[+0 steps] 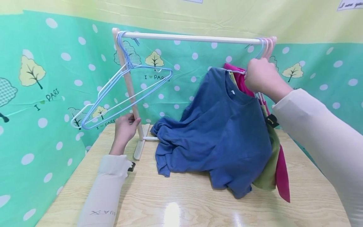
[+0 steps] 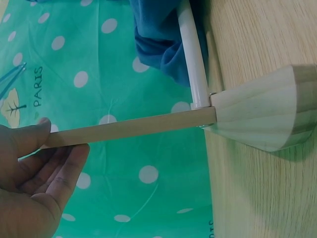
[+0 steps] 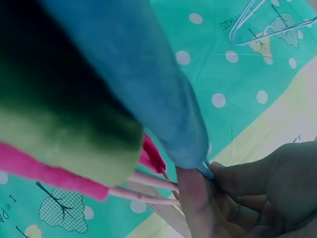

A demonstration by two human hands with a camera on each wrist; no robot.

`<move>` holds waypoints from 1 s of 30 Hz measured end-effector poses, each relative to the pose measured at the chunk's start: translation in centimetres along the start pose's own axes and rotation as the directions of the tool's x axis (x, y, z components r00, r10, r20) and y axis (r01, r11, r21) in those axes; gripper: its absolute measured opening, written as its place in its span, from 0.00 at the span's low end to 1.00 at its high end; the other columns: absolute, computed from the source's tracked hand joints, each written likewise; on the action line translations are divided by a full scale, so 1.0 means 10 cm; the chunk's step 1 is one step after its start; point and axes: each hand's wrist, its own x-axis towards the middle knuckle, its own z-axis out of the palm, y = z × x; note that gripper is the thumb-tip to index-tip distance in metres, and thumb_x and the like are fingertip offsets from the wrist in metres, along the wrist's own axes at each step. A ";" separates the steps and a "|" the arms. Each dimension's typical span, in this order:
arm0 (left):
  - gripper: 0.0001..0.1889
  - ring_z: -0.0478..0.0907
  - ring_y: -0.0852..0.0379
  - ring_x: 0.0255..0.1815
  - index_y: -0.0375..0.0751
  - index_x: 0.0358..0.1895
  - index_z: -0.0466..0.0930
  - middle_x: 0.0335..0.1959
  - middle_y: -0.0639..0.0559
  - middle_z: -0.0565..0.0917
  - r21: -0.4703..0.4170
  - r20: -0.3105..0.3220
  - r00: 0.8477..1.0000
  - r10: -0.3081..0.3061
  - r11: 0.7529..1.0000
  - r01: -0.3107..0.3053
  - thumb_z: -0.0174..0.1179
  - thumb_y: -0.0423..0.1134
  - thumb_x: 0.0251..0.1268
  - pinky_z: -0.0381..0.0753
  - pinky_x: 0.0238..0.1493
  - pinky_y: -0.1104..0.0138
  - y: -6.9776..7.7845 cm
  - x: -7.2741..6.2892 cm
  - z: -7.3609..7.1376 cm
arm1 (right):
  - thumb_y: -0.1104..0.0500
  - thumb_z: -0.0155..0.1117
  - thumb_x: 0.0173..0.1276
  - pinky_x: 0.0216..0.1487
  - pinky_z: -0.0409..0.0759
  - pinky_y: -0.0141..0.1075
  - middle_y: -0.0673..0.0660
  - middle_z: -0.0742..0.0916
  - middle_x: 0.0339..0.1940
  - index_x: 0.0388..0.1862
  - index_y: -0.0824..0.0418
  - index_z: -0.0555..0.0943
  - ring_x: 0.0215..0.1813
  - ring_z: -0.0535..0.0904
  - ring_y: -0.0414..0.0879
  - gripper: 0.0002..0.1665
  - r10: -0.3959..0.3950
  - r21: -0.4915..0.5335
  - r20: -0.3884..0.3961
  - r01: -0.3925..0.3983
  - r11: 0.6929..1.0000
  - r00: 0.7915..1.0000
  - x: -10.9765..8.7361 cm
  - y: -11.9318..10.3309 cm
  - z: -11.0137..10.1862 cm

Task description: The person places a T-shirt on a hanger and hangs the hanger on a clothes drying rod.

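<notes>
A blue T-shirt [image 1: 218, 135] hangs on a light blue hanger [image 3: 206, 171] near the right end of a clothes rack's white rail [image 1: 193, 37]. My right hand [image 1: 262, 75] pinches that hanger between thumb and finger beside the shirt's shoulder. Behind the shirt hang an olive green garment [image 1: 270, 170] and a magenta garment [image 1: 283, 178], largely covered, on pink hangers [image 3: 143, 196]. At the left, my left hand [image 1: 126, 127] holds the rack's wooden upright [image 2: 133, 128], with thumb and fingers on either side of it.
Several blue and white hangers [image 1: 97, 104] without clothes hang at the rail's left end. The rack's wooden foot [image 1: 140, 149] stands on a wood-grain table [image 1: 181, 201]. A green polka-dot cloth [image 1: 42, 123] covers the wall behind.
</notes>
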 end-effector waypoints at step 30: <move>0.16 0.84 0.35 0.53 0.29 0.56 0.82 0.51 0.32 0.86 0.021 0.004 1.000 -0.023 1.000 0.023 0.61 0.39 0.76 0.84 0.52 0.48 0.03 -0.01 0.02 | 0.56 0.58 0.76 0.26 0.74 0.46 0.59 0.80 0.19 0.30 0.66 0.84 0.23 0.76 0.55 0.17 -0.205 0.075 -0.256 0.231 0.970 0.945 -0.46 -0.15 0.22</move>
